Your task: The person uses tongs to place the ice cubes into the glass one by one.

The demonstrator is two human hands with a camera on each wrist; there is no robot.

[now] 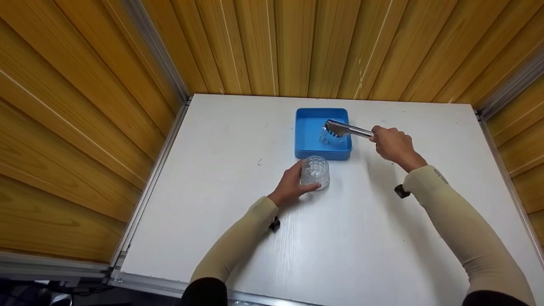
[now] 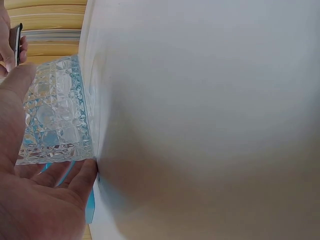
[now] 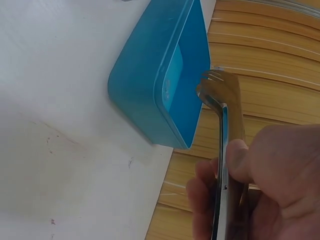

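Observation:
My left hand (image 1: 292, 182) grips a clear, cut-patterned glass (image 1: 315, 173), its thumb on the near side and the fingers round the other side. The glass stands upright on the white table, just in front of a blue box (image 1: 301, 154). My right hand (image 1: 393, 144) holds metal tongs (image 3: 232, 130) by their arms, with the scalloped tips over the box. Clear, ice-like pieces (image 1: 324, 138) show inside the box by the tips. Whether the tongs pinch one of them I cannot tell.
The white table (image 1: 204, 178) has a metal-edged frame. Wood-patterned panels (image 1: 289, 46) rise behind it and on both sides. A few small dark marks (image 1: 259, 162) dot the tabletop left of the glass.

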